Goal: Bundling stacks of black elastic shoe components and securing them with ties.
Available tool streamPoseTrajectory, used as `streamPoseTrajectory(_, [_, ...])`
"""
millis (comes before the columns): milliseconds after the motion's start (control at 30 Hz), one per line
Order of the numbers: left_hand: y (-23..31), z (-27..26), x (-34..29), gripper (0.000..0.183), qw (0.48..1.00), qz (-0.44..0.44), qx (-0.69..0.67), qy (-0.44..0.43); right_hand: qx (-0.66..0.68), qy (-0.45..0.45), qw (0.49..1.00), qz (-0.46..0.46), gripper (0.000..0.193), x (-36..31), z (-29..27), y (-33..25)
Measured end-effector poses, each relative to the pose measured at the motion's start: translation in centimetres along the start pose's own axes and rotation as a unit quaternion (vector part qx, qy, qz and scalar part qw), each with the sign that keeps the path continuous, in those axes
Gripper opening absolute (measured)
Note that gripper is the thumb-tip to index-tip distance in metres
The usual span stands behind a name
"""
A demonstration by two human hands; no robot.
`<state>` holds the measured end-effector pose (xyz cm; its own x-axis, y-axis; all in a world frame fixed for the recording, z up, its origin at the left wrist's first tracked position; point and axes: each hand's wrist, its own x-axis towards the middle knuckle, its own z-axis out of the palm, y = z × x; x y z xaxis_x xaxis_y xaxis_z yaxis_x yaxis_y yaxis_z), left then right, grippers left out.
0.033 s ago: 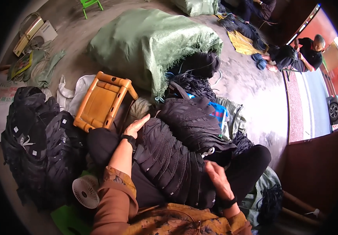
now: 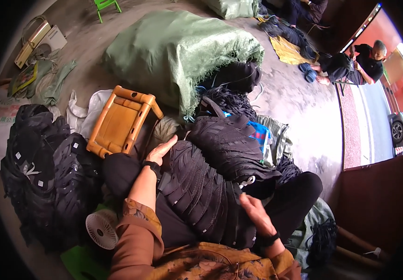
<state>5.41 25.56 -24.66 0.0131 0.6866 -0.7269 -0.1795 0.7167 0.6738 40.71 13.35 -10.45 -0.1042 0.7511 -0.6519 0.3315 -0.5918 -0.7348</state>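
Across my lap lies a row of nested black fabric pieces that look like shoe uppers. My left hand rests at its upper left end, fingers stretched out and pressed together flat. At the lower right end my right hand lies against the row, fingers extended and some of them partly hidden. Neither hand is wrapped round a piece. Just beyond, a second batch of black pieces leans against the row. A white tie shows between the two batches.
A green woven sack spills black pieces ahead. To my left are a bamboo stool, a heap of black pieces and a small white fan. Another person sits by the doorway at right; blue slippers lie nearby.
My right hand has shifted slightly up and left along the end of the row. My left hand stays in place against it.
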Motion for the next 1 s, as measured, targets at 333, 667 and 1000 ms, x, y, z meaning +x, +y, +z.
streamPoseTrajectory(333, [-0.2,1.4,1.6,0.045,0.995,-0.044,0.089,0.014,0.174,-0.152,0.965,0.126,0.049,5.1,-0.7,3.0])
streamPoseTrajectory(667, [-3.1,-6.5,3.6,0.040,0.960,0.186,-0.182,-0.107,0.322,-0.187,0.927,-0.052,0.046,2.2,0.2,1.2])
streamPoseTrajectory(1000, [15.2,9.0,-16.4,0.054,0.901,0.381,0.204,-0.044,0.205,-0.201,0.944,-0.165,0.045,7.1,0.3,1.1])
